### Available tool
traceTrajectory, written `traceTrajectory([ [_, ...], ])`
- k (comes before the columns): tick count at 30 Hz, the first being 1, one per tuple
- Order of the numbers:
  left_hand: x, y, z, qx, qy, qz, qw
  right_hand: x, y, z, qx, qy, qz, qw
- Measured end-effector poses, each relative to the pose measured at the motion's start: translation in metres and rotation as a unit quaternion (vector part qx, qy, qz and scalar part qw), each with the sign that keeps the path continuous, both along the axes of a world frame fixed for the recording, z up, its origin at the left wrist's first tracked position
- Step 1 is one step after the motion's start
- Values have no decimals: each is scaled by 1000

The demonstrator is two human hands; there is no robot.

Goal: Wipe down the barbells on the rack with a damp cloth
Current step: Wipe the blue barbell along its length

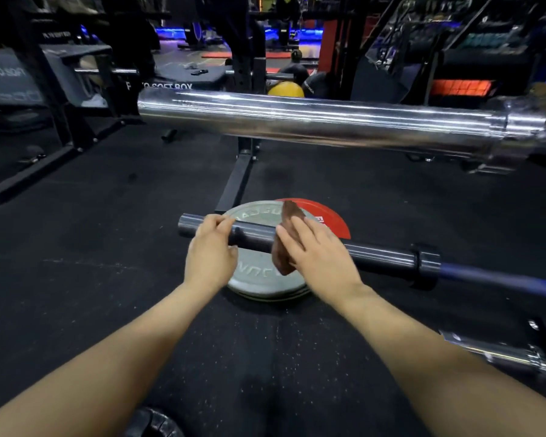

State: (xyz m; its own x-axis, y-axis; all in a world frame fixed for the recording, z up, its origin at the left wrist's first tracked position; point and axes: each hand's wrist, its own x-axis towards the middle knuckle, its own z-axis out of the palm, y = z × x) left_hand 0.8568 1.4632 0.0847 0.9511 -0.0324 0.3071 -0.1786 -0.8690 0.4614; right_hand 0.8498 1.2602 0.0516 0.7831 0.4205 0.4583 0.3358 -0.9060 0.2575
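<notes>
Black rubber gym floor point(76, 247) fills the lower view, dark rack uprights point(243, 171) rising behind. Across the upper middle runs a thick chrome barbell sleeve point(297, 118), bright and smooth, its collar to the right; it sits higher and closer to the camera than the work below. Under it a darker barbell sleeve point(375, 255) lies nearly level, its free end pointing left, a collar and a blue shaft point(501, 280) continuing to the right. Beneath that end, flat on the floor, are a grey weight plate point(259, 279) and a red plate point(334, 219), partly overlapped. A second chrome bar end point(517, 357) shows low at the right. The left hand point(210, 250) rests on the dark sleeve near its free end, fingers curled over the top — steadying it, I judge. The right hand point(316, 250) presses a brown cloth point(282, 247) against the sleeve with fingers mostly straight; the cloth drapes over the bar, one corner standing up behind, the rest hanging below. The bar looks heavy, rigid and slick when damp, and the sleeve would likely spin — best braced at the end while wiping. The cloth is limp and light, and should wrap round the sleeve readily.
</notes>
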Motion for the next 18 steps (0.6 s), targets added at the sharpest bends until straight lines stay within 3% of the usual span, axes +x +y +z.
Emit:
traceTrajectory([
  [6, -10, -55, -7, 151, -43, -108, 982, -48, -90, -11, 13, -42, -79, 996],
  [10, -5, -76, -11, 219, -58, -130, 965, -53, -102, -9, 32, -47, -89, 994],
  [15, 11, -73, -5, 228, -85, -134, 961, -52, -100, -9, 65, -30, -103, 992],
  [18, 18, -70, 3, 221, -28, -160, 962, -49, -91, -13, 103, -47, -122, 986],
])
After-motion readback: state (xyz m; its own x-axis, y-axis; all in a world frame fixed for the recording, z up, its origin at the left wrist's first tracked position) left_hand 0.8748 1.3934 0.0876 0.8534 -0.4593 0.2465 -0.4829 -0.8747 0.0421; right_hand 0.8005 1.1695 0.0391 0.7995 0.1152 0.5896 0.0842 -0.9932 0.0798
